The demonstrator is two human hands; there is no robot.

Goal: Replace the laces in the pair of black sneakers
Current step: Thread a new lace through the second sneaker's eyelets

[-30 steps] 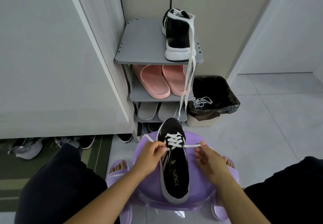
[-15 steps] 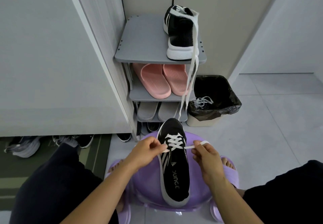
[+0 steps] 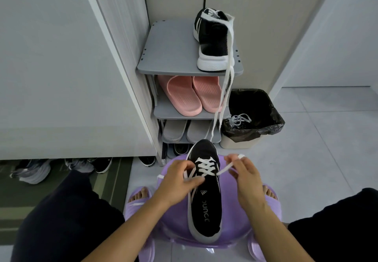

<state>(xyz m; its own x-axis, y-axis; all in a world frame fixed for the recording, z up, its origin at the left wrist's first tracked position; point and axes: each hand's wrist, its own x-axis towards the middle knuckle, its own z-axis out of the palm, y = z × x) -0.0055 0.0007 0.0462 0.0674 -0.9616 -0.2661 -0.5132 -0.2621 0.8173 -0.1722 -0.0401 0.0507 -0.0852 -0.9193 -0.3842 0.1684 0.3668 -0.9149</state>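
Currently, items seen from the head view:

1. Black sneaker (image 3: 205,200): lies on purple stool (image 3: 176,227) betw. the person's knees, toe pointing away, heel nearest viewer. White side stripes; insole lettering shows.
2. White lace (image 3: 205,167): crossed thru the front eyelets, several crossings in place. Both ends lead out to the sides.
3. Left hand (image 3: 178,180): fingers curled, pinching the left lace end at the sneaker's left edge, fingertips touching the shoe.
4. Right hand (image 3: 245,178): just beside the sneaker's right edge, pinching the right lace end. Lace runs from eyelet up to the fingers; tip sticks out above them.
5. Second sneaker (image 3: 213,41): top shelf of grey shoe rack (image 3: 167,53), right side, white sole end facing viewer. Its loose lace (image 3: 227,90) hangs over the shelf edge, past the lower shelves.
6. Pink slippers (image 3: 184,96): 2nd shelf.
7. Grey slippers (image 3: 184,131): 3rd shelf.
8. Bin (image 3: 235,143) w/ black liner: on floor just right of rack; tangle of pale laces (image 3: 239,119) at its near-left inner edge.
9. Purple slippers (image 3: 137,202): on the person's feet, either side of stool.
10. Misc. shoes (image 3: 32,169): under cabinet, far left.
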